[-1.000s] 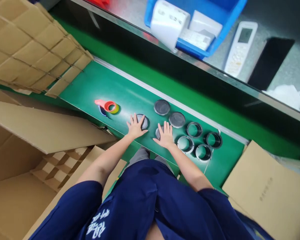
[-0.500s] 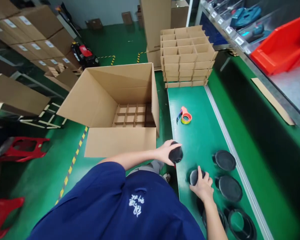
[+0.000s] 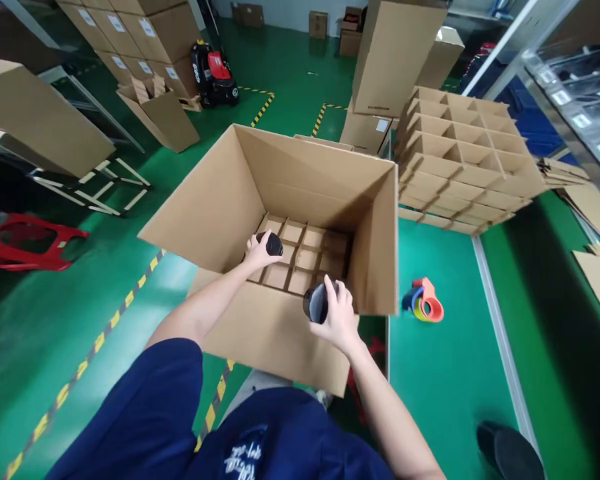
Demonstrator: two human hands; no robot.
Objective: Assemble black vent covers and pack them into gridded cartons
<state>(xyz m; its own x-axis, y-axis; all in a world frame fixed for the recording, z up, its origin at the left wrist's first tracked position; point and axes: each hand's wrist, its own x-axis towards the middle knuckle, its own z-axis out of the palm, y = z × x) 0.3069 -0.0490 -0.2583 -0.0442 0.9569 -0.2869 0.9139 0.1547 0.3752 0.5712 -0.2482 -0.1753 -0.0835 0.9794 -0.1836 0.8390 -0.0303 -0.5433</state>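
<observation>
An open cardboard box (image 3: 305, 160) stands in front of me, with a grid of cardboard dividers (image 3: 305, 257) at its bottom. My left hand (image 3: 255, 257) grips a black round object (image 3: 273, 245) inside the box, above the left cells. Over the near edge, by the front flap (image 3: 280, 333), my right hand (image 3: 337, 313) has its fingers round a second black object (image 3: 316, 305) with a greyish round face. Neither object rests in a cell as far as I can tell.
Right of the box, a green work surface (image 3: 430, 380) bears an orange tape dispenser (image 3: 431, 303), stacked cardboard dividers (image 3: 460, 160) and a black round part (image 3: 517, 453). Red stools (image 3: 70, 233) and a yellow-black floor line lie left.
Both hands have moved left from the green work surface to the box, each carrying a black object. The view has turned left, bringing the box nearer the centre.
</observation>
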